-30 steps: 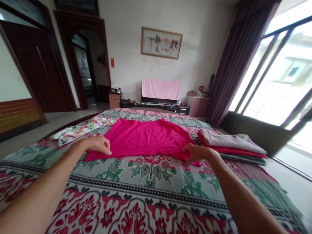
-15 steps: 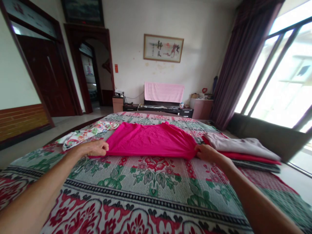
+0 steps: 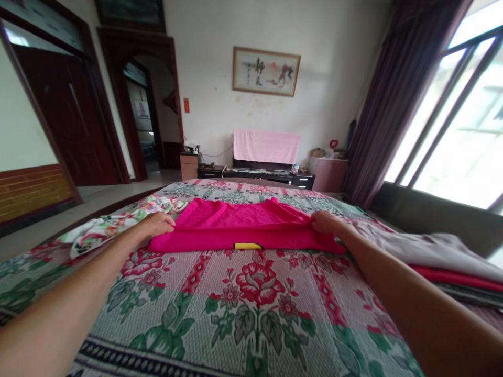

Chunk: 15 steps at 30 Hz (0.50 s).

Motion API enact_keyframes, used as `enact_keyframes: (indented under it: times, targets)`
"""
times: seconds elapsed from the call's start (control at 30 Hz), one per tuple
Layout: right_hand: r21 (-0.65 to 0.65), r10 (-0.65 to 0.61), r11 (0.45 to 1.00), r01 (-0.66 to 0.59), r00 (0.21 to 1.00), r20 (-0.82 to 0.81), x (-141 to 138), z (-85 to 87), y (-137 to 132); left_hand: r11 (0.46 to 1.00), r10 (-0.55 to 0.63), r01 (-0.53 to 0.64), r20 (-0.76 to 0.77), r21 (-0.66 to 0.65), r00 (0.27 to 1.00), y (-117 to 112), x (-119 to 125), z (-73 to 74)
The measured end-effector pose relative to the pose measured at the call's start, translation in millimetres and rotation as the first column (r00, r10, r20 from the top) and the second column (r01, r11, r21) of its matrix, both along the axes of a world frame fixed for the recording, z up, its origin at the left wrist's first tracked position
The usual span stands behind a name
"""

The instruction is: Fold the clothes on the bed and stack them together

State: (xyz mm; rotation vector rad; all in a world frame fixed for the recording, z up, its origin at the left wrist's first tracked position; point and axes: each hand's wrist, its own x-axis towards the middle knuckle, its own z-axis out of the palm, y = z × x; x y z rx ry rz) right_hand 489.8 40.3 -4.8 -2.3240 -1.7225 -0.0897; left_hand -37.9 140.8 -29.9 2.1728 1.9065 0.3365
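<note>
A bright pink garment (image 3: 243,214), probably a shirt, lies spread across the flowered bed cover (image 3: 251,293). My left hand (image 3: 158,223) is closed on the left end of a fold line in it, and my right hand (image 3: 324,222) is closed on the right end. Between the two hands the cloth edge is lifted slightly and pulled taut. In front of that edge lies a strip of the same pink cloth, with a yellow, black-edged patch (image 3: 247,245) showing at its middle. The fingertips of both hands are partly hidden.
A white cloth with a colourful print (image 3: 118,222) lies crumpled at the left, close to my left forearm. Several folded clothes (image 3: 432,248) are stacked at the right beside my right arm, a pale grey one on top. Beyond the bed stands a low cabinet (image 3: 212,173) with a pink towel (image 3: 267,145) above.
Both hands have shifted slightly away from me with the garment's near edge. A front strip with the yellow patch now shows. The view has moved closer to the bed.
</note>
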Motion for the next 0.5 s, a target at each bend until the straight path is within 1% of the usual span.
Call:
enact_keyframes:
  times: [0.07,0.1,0.17,0.23,0.27,0.33,0.43,0.5]
  targets:
    - [-0.059,-0.020,0.998,0.022,0.999,0.038,-3,-4.8,4,0.996,0.064,-0.065,0.023,0.064,0.998,8,-2,-10.4]
    - [-0.045,-0.044,0.998,0.046,0.998,0.042,-4,-7.9,3,0.990,0.098,-0.102,0.040,0.093,0.994,10,-4,-14.7]
    - [0.077,-0.120,0.990,0.119,0.993,0.008,-4,-15.5,0,0.974,0.179,-0.188,0.075,0.127,0.981,11,-6,-20.8]
    - [0.194,-0.192,0.961,0.196,0.981,-0.035,-3,-24.0,-6,0.955,0.258,-0.267,0.084,0.131,0.963,9,-8,-23.4]
    - [0.225,-0.214,0.949,0.220,0.976,-0.049,-1,-28.3,-9,0.947,0.283,-0.291,0.074,0.135,0.956,7,-8,-23.6]
    - [0.207,-0.229,0.949,0.236,0.972,-0.053,2,-36.9,-14,0.944,0.296,-0.297,0.031,0.141,0.955,1,-7,-22.3]
    - [0.104,-0.269,0.956,0.274,0.961,-0.062,6,-48.6,-14,0.963,0.254,-0.246,-0.064,0.107,0.965,-8,-2,-19.7]
    - [0.062,-0.293,0.953,0.297,0.954,-0.067,9,-54.6,-11,0.968,0.239,-0.229,-0.097,0.100,0.966,-12,3,-19.5]
